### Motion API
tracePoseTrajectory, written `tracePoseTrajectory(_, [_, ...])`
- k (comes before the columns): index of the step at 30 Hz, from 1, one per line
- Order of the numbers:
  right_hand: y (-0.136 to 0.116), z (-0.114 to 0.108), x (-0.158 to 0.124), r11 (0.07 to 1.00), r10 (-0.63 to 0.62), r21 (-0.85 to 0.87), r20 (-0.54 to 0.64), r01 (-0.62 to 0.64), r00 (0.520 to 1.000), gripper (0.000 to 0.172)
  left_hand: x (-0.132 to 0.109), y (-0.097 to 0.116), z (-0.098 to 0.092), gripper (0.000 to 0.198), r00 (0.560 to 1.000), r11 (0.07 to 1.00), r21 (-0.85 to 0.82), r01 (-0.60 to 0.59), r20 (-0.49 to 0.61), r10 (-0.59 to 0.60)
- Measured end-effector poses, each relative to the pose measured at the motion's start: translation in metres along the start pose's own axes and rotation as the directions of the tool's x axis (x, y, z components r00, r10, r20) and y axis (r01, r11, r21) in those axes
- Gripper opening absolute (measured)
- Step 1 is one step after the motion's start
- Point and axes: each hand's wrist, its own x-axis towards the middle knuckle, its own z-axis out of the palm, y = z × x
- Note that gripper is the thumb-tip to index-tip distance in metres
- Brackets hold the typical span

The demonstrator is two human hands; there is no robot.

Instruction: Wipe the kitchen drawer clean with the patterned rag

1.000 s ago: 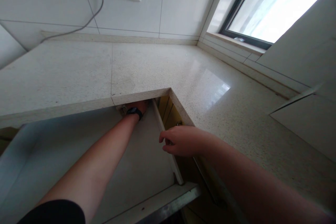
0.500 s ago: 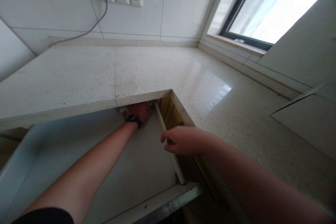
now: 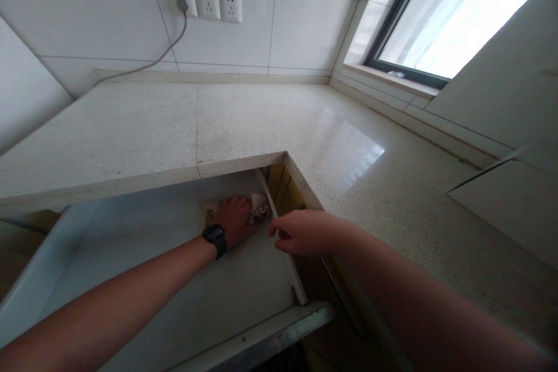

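Note:
My left hand is inside the pulled-out white drawer, near its back right corner. Its fingers press on a crumpled cloth, pale with a dark pattern, against the drawer floor. A black watch is on that wrist. A cream-coloured part of the cloth or another small piece shows left of the hand. My right hand hovers over or rests at the drawer's right side panel, fingers loosely curled with nothing visible in them. Whether it touches the panel I cannot tell.
A speckled pale countertop overhangs the drawer's back and bends round to the right. Three wall sockets are above, one with a plugged-in grey cord. A window is at upper right. Yellowish cabinet space shows beside the drawer.
My left hand has come forward from under the counter's edge with the cloth, so both show more clearly. My right hand stays about where it was. The view has tilted slightly.

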Motion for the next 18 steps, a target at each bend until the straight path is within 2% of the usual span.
tracePoseTrajectory(5, [-0.003,-0.003,0.0,1.0,0.008,-0.009,0.016,-0.008,1.0,0.032,-0.045,0.019,-0.007,0.032,0.978,0.974,-0.115,-0.197,0.047,0.204])
tracePoseTrajectory(9, [-0.002,-0.002,0.001,1.0,0.018,-0.015,0.005,-0.018,1.0,0.037,-0.072,0.036,-0.01,0.037,0.929,0.917,-0.224,-0.331,0.091,0.358])
tracePoseTrajectory(15, [-0.001,-0.001,0.0,1.0,0.014,-0.017,0.008,-0.014,1.0,0.039,-0.086,0.051,-0.003,0.048,0.841,0.812,-0.315,-0.49,0.072,0.536])
tracePoseTrajectory(18, [-0.002,-0.001,-0.001,1.0,0.019,-0.016,0.002,-0.019,1.0,0.039,-0.086,0.054,-0.001,0.047,0.824,0.785,-0.338,-0.52,0.045,0.565])
